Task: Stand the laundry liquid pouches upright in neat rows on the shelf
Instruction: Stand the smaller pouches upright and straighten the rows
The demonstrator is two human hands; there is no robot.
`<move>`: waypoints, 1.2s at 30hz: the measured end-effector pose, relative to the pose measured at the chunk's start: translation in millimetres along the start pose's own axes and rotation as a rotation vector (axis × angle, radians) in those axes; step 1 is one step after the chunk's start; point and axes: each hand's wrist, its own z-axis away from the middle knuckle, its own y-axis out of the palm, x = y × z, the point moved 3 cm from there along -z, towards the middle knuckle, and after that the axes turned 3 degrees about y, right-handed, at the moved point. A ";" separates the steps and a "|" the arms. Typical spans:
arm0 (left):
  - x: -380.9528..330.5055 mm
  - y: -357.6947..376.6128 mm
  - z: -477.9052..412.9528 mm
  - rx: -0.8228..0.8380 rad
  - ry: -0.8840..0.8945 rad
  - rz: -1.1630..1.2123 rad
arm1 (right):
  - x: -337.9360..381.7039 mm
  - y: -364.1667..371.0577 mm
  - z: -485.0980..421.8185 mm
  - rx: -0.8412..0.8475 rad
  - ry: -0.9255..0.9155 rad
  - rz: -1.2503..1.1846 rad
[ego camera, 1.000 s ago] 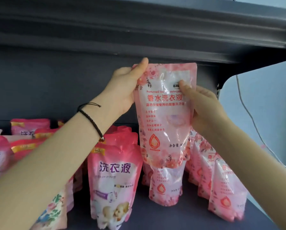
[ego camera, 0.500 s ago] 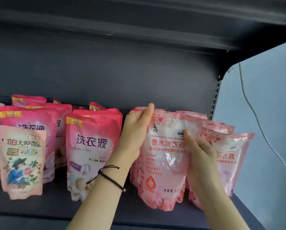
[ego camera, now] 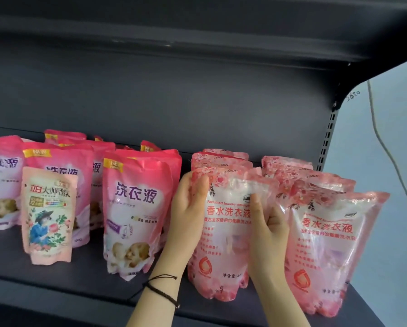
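My left hand grips the upper left edge of a pale pink, translucent plastic rose-printed pouch of laundry liquid, with the thumb on the front near the top corner and the fingers curled behind. My right hand grips the right edge of the same pouch. Its thumb presses the front face beside a small dark logo and its fingers are wrapped out of sight behind.

The rose-printed pouch stands upright, label forward, with its base on the dark grey metal shelf near the front lip. It heads a row of like pouches standing directly behind it, of which only the tops show.

Just to the right, a second pale pink pouch of the same print stands upright at the head of its own row, close to my right wrist. To the left, a deep pink pouch with a white panel and purple lettering stands upright, touching or nearly touching my left wrist. More of that kind stand behind and further left. A smaller peach pouch showing a figure in blue stands alone in front of them.

A black cord bracelet sits on my left wrist. A pale cable hangs down the wall right of the shelf unit.
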 end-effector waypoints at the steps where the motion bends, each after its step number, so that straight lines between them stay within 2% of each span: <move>1: 3.8 -0.1 7.9 -0.013 -0.021 0.010 | -2.0 -2.1 1.6 0.011 -0.031 0.036; 5: 17.6 -0.1 36.4 -0.137 -0.031 -0.022 | -13.5 -2.8 25.9 0.095 -0.070 0.079; 8: 26.4 2.6 45.8 -0.214 -0.061 -0.020 | -25.7 0.1 43.9 0.181 -0.005 0.022; 12: 31.0 7.7 45.6 -0.280 -0.043 -0.036 | -30.1 2.3 47.3 0.150 0.030 0.040; 17: 39.8 6.5 35.8 -0.309 -0.043 -0.064 | -31.9 7.5 41.3 0.146 0.045 0.065; 21: 34.6 2.2 33.5 -0.262 -0.027 -0.123 | -31.0 7.6 41.1 0.204 0.044 0.079; 26: 7.8 -7.9 24.5 -0.120 0.134 -0.372 | 1.8 -1.8 33.4 0.218 -0.098 0.220; 29: -27.7 -9.2 4.5 0.021 0.299 -0.541 | 39.0 -2.1 17.5 0.202 -0.333 0.461; 32: -60.3 -12.3 -26.2 0.258 0.425 -0.756 | 80.9 4.0 -3.7 0.300 -0.541 0.703; 36: -83.4 -14.7 -60.7 0.683 0.494 -1.148 | 114.1 16.6 -39.5 0.561 -0.613 1.116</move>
